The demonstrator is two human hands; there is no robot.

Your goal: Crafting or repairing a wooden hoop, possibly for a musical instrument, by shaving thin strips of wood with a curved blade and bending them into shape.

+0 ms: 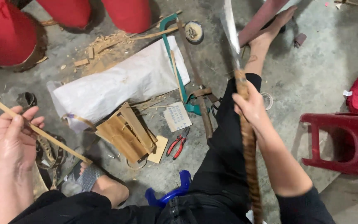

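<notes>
My left hand [14,137] grips a thin bamboo strip [59,144] that slants from the upper left down toward my left foot [104,186]. My right hand [253,105] is closed around a long knife at the top of its cord-wrapped handle [250,166]; the pale blade [231,29] points up and away over my right leg. I sit on a blue stool [175,193], in black trousers, with my right foot [270,31] stretched out ahead.
On the concrete floor lie a white sack [117,83], a stack of bamboo slats [125,132], red-handled pliers [178,143], a teal hacksaw [175,62], a hammer [204,108], a tape roll [194,32] and wood shavings [104,45]. Red drums [9,33] stand upper left, a red plastic stool [344,141] at right.
</notes>
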